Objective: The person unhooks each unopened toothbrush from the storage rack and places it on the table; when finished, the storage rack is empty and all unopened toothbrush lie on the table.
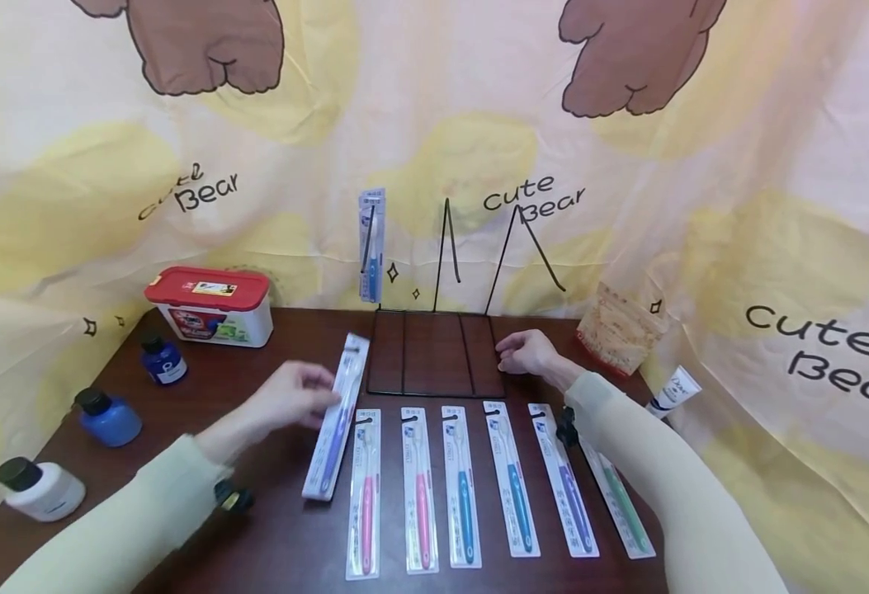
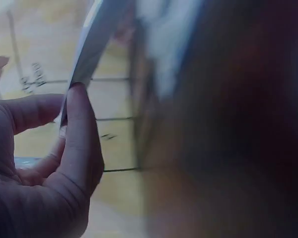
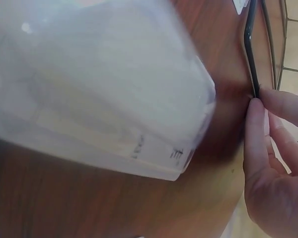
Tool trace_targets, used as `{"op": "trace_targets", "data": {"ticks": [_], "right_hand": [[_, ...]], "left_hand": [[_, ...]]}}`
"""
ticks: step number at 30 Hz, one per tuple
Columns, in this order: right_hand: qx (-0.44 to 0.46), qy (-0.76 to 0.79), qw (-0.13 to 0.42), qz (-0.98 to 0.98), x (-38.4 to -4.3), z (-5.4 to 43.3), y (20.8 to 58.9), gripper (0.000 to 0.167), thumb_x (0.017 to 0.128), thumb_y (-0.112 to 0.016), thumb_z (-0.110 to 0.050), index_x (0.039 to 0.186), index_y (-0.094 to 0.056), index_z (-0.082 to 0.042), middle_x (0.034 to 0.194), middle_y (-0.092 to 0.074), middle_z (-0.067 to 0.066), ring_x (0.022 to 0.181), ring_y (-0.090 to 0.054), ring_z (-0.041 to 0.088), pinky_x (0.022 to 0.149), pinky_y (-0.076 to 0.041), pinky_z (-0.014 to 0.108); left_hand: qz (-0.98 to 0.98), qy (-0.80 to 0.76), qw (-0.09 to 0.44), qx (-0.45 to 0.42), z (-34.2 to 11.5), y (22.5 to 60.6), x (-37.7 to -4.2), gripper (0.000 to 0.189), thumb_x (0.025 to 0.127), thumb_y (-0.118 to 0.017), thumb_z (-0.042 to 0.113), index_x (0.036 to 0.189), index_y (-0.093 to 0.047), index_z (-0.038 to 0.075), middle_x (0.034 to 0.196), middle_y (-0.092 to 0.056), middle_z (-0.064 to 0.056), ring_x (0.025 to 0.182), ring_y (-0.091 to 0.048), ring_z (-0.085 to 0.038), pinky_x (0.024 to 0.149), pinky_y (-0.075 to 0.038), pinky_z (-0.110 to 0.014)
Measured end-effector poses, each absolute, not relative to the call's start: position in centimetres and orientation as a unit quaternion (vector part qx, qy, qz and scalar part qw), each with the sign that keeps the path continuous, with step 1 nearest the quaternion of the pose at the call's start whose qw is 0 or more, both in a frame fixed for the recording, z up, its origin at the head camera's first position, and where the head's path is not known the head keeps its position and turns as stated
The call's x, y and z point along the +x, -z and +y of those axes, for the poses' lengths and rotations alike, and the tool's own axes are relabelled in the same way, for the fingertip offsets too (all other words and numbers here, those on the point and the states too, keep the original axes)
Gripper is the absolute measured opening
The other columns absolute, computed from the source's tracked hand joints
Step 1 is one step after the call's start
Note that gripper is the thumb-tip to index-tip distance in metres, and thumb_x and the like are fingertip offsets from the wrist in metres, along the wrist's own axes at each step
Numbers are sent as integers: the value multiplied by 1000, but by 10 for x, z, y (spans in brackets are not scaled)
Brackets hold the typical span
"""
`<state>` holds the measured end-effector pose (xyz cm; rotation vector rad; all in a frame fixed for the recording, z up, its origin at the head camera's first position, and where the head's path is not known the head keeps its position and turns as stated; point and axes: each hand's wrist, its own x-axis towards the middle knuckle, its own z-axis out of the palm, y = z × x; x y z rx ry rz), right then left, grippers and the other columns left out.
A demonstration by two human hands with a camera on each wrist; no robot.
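My left hand (image 1: 295, 398) pinches a packaged purple toothbrush (image 1: 334, 433) by the pack's edge. The pack tilts, its top leaning right, left of the black wire rack (image 1: 434, 395). In the left wrist view, the thumb and fingers of that hand (image 2: 72, 148) meet on the thin edge of the pack (image 2: 87, 59). My right hand (image 1: 529, 353) is at the rack's right side. In the right wrist view, its thumb and forefinger (image 3: 257, 124) pinch the black wire (image 3: 248, 42). A packaged blue toothbrush (image 1: 372, 256) hangs on the rack's left prong; the other two prongs carry nothing.
Several packaged toothbrushes (image 1: 422, 511) lie in a row before the rack, pink, blue, purple and green. At left stand a red-lidded tub (image 1: 214, 318) and bottles (image 1: 110, 419). To the right are a brown-patterned pouch (image 1: 616, 330) and a white tube (image 1: 675, 389). A printed curtain (image 1: 419, 107) hangs behind.
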<state>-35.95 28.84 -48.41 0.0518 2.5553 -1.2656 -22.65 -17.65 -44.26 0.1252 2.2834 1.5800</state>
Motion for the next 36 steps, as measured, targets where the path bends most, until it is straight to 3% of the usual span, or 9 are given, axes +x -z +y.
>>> {"op": "trace_targets", "data": {"ticks": [6,19,24,30,36], "right_hand": [[10,437,134,889,-362,290,478,37,92,-84,-1,129,-78,2,119,-82,19,90,-75,16,80,-66,28],[6,437,135,889,-363,286,481,39,90,-85,2,128,-78,4,114,-82,18,86,-75,14,78,-66,27],[8,441,138,886,-361,285,480,39,91,-84,3,129,-77,5,113,-81,17,86,-75,15,79,-67,29],[9,434,138,890,-360,284,482,39,91,-86,0,129,-78,2,117,-81,18,89,-75,17,80,-67,28],[13,436,137,890,-360,284,484,40,91,-87,-1,129,-78,2,120,-81,20,92,-75,18,80,-67,28]], "left_hand": [[821,-524,223,-19,-191,469,-179,25,101,-82,16,118,-76,-1,102,-80,-11,88,-77,-19,80,-72,-41],[817,-526,233,-39,-194,483,-154,22,96,-85,10,112,-76,-3,86,-80,-6,78,-75,-17,70,-69,-34],[844,-484,227,-41,-194,482,-153,20,94,-89,14,103,-78,1,79,-77,-6,67,-72,-16,63,-67,-32],[900,-375,221,-18,-198,466,-159,24,94,-92,31,91,-82,9,75,-75,-6,63,-73,-18,62,-65,-33],[920,-361,141,57,-200,436,-198,25,101,-84,37,102,-83,12,76,-77,-4,65,-72,-19,64,-61,-34]]}}
